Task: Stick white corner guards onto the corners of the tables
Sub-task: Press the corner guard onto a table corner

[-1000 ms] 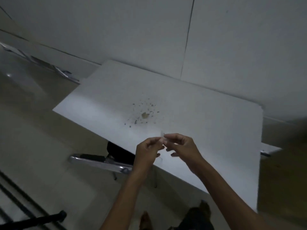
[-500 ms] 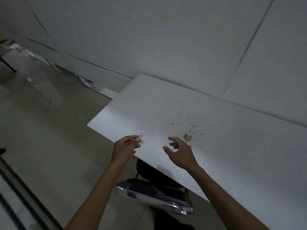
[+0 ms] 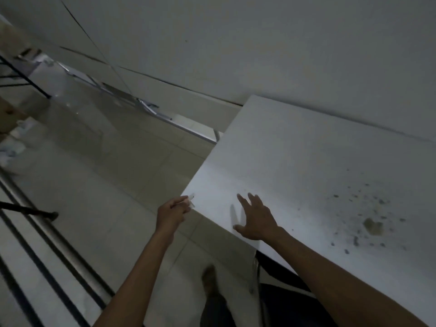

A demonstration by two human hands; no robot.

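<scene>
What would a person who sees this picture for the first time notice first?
First the two hands at the near corner of the white table: the left hand pinches a small white corner guard at the corner, and the right hand lies spread on the tabletop. Next, the dark crumbs scattered to the right.

- Pale tiled floor [image 3: 94, 185] is seen at left, glossy, with faint reflections.
- White panelled wall [image 3: 259, 43] is crossed by thin dark seams.
- Scatter of dark crumbs and a tan smear [image 3: 372, 226] is noted at right.
- Metal frame pieces [image 3: 151, 108] are laid along the wall base.
- Dark parallel rails [image 3: 47, 267] are seen at lower left.
- A black leg with rubber foot [image 3: 30, 210] is noted at the left edge.
- A dark chair seat [image 3: 283, 300] is partly visible at the bottom.
</scene>
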